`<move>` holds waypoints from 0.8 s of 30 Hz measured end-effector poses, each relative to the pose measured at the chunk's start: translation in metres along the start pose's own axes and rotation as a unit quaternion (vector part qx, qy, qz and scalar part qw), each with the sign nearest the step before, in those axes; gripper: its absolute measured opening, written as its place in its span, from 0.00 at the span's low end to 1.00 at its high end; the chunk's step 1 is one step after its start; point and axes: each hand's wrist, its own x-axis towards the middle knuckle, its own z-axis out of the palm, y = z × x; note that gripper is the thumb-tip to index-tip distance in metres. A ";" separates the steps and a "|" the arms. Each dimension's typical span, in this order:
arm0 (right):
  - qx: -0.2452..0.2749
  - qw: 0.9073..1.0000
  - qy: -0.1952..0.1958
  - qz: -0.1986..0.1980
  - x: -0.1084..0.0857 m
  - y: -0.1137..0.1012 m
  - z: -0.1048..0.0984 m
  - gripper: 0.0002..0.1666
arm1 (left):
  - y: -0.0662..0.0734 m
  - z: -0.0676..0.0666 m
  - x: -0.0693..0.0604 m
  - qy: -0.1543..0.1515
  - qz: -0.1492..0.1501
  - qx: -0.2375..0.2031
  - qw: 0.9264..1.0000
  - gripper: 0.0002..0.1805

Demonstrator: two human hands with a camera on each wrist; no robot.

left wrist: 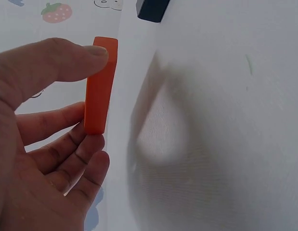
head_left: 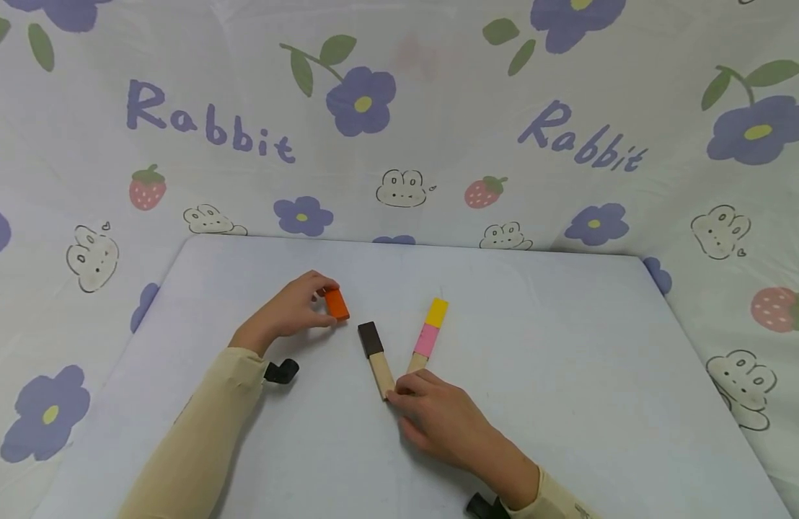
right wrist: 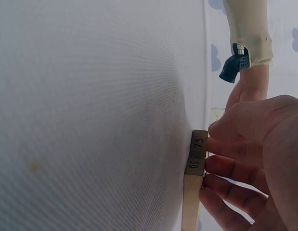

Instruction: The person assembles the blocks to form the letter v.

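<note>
Between thumb and fingers, my left hand (head_left: 296, 306) pinches a small orange block (head_left: 337, 305), seen edge-on in the left wrist view. It is held close above the white board. To its right, a dark brown block (head_left: 370, 339) lies end to end with a pale wooden block (head_left: 381, 375). My right hand (head_left: 448, 418) curls its fingers over the lower ends, where that row meets a second one. This second row has a yellow block (head_left: 437, 313), a pink block (head_left: 427, 340) and a partly covered wooden block (head_left: 417, 362). Printed numbers show on the wooden ends (right wrist: 196, 165) in the right wrist view.
The white board (head_left: 568, 375) lies under everything, its far edge against a patterned cloth (head_left: 425, 151) with flowers, rabbits and strawberries. Small black devices are worn at the left wrist (head_left: 282, 371) and right wrist (head_left: 485, 507).
</note>
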 end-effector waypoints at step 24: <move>-0.003 1.000 -0.015 0.006 0.001 0.001 -0.001 0.22 | 0.006 0.002 0.011 -0.005 0.007 0.013 1.000 0.35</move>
